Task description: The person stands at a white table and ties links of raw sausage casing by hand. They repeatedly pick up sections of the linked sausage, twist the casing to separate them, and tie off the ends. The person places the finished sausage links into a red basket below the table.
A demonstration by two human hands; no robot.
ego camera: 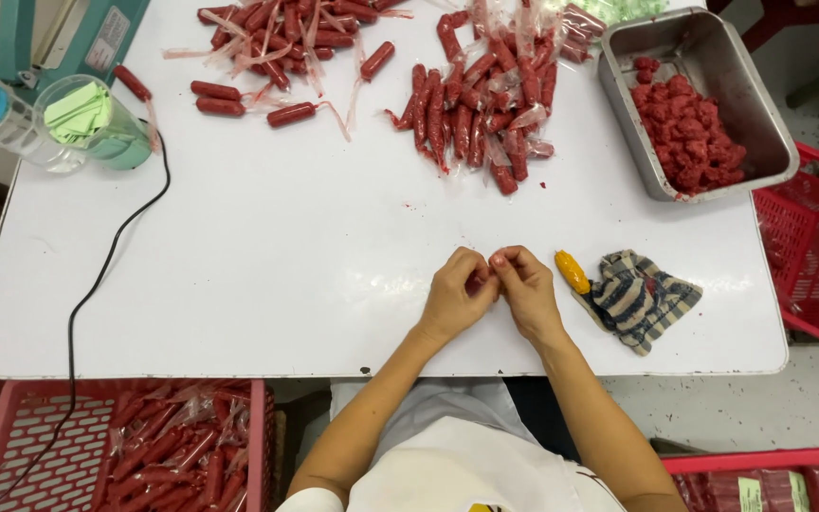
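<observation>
Left hand [457, 296] and right hand [526, 289] meet fingertip to fingertip on the white table [286, 265], pinching a small item too hidden to identify. Yellow-handled tool [572, 271] lies at 3 o'clock, on a striped cloth [642, 299].

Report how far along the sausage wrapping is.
Done, by the look of it: wrapped red sticks piled on the table at centre and left, more in the pink crate. In hand: left hand and right hand pinch something small together. Left: red filling in the metal tray.
</observation>
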